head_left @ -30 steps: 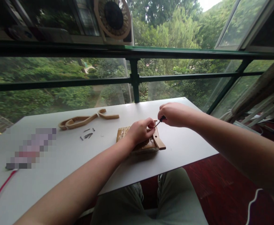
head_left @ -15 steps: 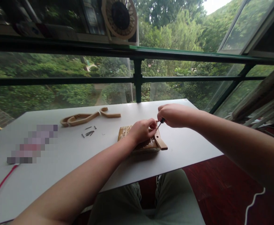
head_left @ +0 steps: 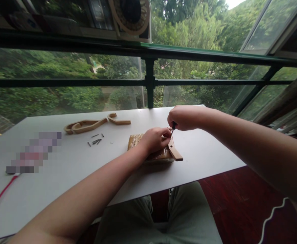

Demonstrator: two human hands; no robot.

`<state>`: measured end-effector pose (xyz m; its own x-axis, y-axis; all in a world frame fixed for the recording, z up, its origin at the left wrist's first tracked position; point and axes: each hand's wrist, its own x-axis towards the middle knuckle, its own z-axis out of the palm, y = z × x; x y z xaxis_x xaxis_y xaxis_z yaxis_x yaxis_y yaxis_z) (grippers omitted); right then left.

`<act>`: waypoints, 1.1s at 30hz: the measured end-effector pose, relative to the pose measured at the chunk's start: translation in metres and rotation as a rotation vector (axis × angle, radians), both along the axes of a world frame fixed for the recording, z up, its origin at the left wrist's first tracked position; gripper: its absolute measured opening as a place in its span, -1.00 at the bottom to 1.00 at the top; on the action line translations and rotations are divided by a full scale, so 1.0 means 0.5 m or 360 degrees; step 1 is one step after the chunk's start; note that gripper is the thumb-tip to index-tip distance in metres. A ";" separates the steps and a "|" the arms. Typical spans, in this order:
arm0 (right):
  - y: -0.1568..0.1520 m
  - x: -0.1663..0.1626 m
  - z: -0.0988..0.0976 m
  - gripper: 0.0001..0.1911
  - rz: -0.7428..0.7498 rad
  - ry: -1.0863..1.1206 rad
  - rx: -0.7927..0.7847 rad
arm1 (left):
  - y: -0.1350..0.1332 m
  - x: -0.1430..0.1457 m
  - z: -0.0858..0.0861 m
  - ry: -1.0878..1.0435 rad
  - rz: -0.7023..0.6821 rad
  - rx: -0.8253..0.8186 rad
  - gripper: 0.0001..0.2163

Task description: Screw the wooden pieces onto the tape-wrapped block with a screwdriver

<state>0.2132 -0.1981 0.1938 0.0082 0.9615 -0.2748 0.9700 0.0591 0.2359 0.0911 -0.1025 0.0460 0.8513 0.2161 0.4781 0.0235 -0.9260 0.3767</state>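
My right hand is closed around the dark handle of a screwdriver, whose metal shaft slants down to a light wooden piece with a hole in it. The wooden piece lies along the right edge of a brown block wrapped in clear plastic or tape, its near end jutting past the edge. My left hand rests over the block, fingers pinched by the screwdriver's tip at the wooden piece. Whatever sits between those fingertips is hidden.
Several screws lie loose on the white table. Behind them are curved wooden pieces and a smaller hooked one. A blurred-out object with a red cable lies at left. A green railing runs past the table's far edge.
My right hand has shifted slightly left, and the screwdriver stands more upright. My left hand stays at the wooden piece. The whole view has tilted a little.
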 end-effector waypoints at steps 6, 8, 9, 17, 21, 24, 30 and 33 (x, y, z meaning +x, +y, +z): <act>0.007 -0.009 0.005 -0.71 -0.0062 0.0012 -0.0038 | 0.003 0.001 -0.002 0.0011 0.0001 -0.0030 -0.90; 0.009 -0.010 0.006 -0.71 -0.0089 0.0012 -0.0058 | 0.001 0.001 0.000 0.0016 0.0000 -0.0031 -0.90; 0.010 -0.011 0.007 -0.72 -0.0101 0.0007 -0.0068 | 0.001 0.000 0.002 0.0019 0.0004 -0.0028 -0.89; 0.017 0.003 0.000 -0.71 -0.0045 0.0054 0.0032 | -0.002 0.003 0.008 0.0040 0.0071 0.0039 -0.85; 0.002 0.033 -0.008 -0.58 0.0007 0.0487 0.0242 | -0.001 0.003 0.007 0.0052 0.0066 0.0048 -0.84; -0.019 0.060 -0.026 -0.64 0.0001 0.0999 0.0383 | -0.002 0.001 0.009 0.0057 0.0048 0.0043 -0.85; -0.032 0.094 -0.108 -0.73 0.0066 0.2070 0.0485 | -0.001 0.001 0.010 0.0082 0.0064 0.0051 -0.83; -0.019 0.092 -0.151 -0.66 0.0153 0.2334 0.0629 | 0.002 0.002 0.009 0.0104 0.0071 0.0095 -0.83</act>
